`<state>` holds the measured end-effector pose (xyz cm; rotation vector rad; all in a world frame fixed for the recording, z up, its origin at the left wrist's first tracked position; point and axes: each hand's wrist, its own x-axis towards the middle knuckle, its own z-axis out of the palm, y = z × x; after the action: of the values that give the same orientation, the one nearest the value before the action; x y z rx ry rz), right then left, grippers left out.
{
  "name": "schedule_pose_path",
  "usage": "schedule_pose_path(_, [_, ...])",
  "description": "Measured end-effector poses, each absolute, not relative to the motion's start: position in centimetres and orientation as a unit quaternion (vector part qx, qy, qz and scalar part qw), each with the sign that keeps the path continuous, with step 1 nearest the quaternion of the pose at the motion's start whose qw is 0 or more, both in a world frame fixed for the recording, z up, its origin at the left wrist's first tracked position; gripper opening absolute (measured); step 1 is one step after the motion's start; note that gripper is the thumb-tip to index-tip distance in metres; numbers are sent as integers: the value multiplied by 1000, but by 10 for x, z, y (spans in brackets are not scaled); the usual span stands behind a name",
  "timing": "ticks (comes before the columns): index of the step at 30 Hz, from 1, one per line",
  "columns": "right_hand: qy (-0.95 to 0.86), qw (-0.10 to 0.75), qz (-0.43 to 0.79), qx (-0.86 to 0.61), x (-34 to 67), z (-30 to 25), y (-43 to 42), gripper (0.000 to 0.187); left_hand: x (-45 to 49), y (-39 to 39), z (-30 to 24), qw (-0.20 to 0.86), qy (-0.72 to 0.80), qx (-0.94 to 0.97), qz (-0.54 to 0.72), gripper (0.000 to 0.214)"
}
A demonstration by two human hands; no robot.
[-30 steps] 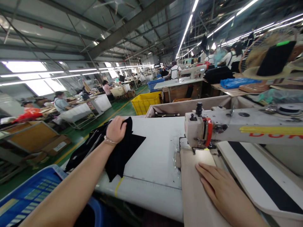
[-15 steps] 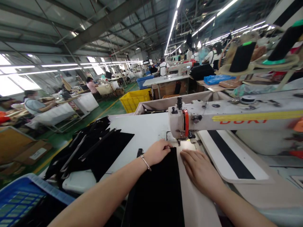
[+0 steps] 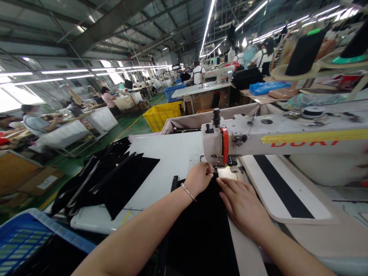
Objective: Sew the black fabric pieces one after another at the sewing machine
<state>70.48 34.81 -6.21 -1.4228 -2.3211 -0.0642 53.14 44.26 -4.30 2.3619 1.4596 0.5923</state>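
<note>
A black fabric piece (image 3: 201, 230) lies on the machine bed in front of me, its far end just under the head of the white sewing machine (image 3: 218, 143). My left hand (image 3: 198, 178) is curled closed on the fabric's top left corner beside the needle. My right hand (image 3: 240, 201) rests flat on the fabric's right edge, fingers stretched toward the needle. A stack of black fabric pieces (image 3: 109, 180) sits at the left of the white table (image 3: 172, 157).
A blue plastic crate (image 3: 25, 241) stands at the lower left. A white board with a black stripe (image 3: 284, 188) lies right of the machine. A yellow bin (image 3: 162, 115) and other workstations with seated people fill the hall behind. Thread cones stand at the upper right.
My left hand left the black stack and brought one black piece onto the machine bed. Both hands have since slid it forward until its end reaches the needle.
</note>
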Motion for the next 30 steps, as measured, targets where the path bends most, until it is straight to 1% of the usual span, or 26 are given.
schedule_pose_path(5, [-830, 213, -24, -515, 703, -62, 348, 45, 535, 435, -33, 131, 509, 826, 201, 7])
schedule_pose_path(8, [-828, 223, -25, -514, 704, -62, 347, 42, 531, 413, -26, 96, 452, 868, 181, 12])
schedule_pose_path(11, [-827, 227, -24, -514, 704, -63, 347, 40, 525, 393, -26, 76, 401, 899, 156, 22])
schedule_pose_path(13, [-826, 226, -27, -516, 704, -63, 347, 40, 521, 388, -30, 76, 401, 899, 157, 27])
schedule_pose_path(19, [-823, 219, -37, -524, 703, -66, 349, 41, 517, 400, -41, 90, 406, 895, 159, 29])
schedule_pose_path(25, [-822, 216, -41, -526, 701, -67, 351, 42, 517, 404, -44, 101, 392, 899, 165, 26])
schedule_pose_path(30, [-825, 209, -33, -525, 704, -67, 335, 44, 515, 393, -35, 98, 401, 901, 134, 35])
